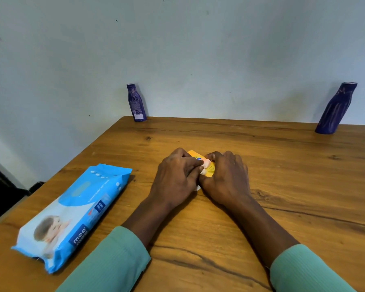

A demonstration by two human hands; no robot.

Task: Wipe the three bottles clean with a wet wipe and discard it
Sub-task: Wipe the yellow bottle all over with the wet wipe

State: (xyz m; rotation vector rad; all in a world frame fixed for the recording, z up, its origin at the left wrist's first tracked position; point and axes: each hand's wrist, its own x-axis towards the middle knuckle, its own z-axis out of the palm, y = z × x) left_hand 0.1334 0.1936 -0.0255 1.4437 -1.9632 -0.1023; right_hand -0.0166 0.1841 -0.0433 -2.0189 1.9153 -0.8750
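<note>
A small yellow bottle (209,170) lies on the wooden table (282,165) at the middle, mostly covered by both hands. My right hand (226,175) grips the bottle from the right. My left hand (175,175) pinches a white wet wipe (204,165) against the bottle's top side; a corner of the wipe shows below the hand. Two purple bottles stand upright at the table's far edge against the wall: one (136,103) at the back left, the other (336,108) at the back right.
A blue pack of wet wipes (76,213) lies on the table to the left of my left arm, near the table's left edge. A pale wall rises right behind the table. Dark floor shows at the far left.
</note>
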